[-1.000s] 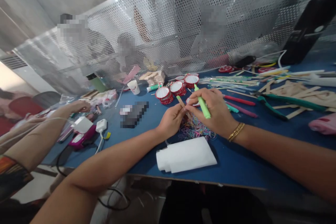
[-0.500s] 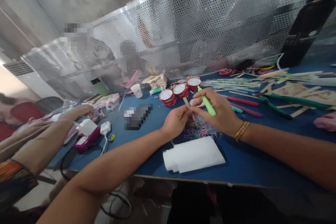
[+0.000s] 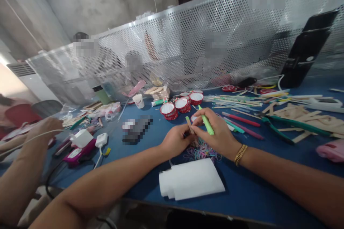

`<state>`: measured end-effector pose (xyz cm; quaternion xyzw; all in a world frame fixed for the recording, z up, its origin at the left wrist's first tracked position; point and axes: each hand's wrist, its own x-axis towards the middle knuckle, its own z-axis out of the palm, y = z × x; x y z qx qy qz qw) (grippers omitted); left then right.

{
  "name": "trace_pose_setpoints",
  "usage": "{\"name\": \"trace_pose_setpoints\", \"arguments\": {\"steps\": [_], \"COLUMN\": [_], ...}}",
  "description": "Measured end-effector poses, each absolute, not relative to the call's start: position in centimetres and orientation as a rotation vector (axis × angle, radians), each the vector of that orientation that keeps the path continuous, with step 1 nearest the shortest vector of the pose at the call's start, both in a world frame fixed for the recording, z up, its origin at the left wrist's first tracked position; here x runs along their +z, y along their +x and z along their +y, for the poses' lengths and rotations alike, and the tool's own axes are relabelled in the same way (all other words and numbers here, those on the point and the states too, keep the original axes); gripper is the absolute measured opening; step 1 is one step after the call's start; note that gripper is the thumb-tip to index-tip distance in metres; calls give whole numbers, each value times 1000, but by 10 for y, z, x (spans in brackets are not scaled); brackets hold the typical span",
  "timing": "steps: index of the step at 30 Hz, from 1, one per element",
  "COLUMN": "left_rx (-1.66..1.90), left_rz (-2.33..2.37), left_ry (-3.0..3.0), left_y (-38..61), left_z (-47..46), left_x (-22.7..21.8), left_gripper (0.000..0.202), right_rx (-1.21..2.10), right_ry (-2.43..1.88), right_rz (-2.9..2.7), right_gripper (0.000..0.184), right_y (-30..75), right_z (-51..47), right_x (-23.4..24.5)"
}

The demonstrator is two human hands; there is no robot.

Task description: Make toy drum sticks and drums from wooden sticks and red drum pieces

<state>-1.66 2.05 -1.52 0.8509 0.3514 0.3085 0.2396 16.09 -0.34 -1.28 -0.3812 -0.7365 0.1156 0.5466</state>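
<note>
My left hand is closed on a small flat wooden stick whose upper end looks green. In my right hand a light green marker lies between the fingers, and the fingertips meet the left hand's at the stick. Whether they also grip the stick is hard to see. Beneath both hands spreads a heap of colourful small rubber bands. A folded white sheet lies just in front of them. Beyond the hands stand red-and-white tubs.
Green-handled pliers and wooden sticks lie at right, near coloured pens. A dark phone, a white cup and a charger are at left, beside another person's arm. A perforated metal screen closes off the back.
The view has tilted up and shifted slightly, so the table sits lower. The other person's arm at left has drawn back leftward. Both my hands keep hold of the stick and marker.
</note>
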Motion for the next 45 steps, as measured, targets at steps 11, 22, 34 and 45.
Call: {"name": "trace_pose_setpoints", "arguments": {"steps": [11,22,34,45], "left_rx": [940,745,916,832], "left_rz": [828,720,872,806], "left_ry": [2115,2032,1899,1972], "left_y": [-4,-2,-9,-12], "left_z": [39,38,44,44], "left_x": [-6,-16,-17,-15], "left_gripper": [36,49,51,40], "right_rx": [89,100,84,-135], "right_ry": [-977,-963,-835,-794], "right_rz": [-1556,-1567,-1673,-1776], "right_gripper": [23,22,26,9], "right_y": [171,168,158,160], "right_z": [2,-2,-9,-3], "right_x": [7,3,16,-10]}}
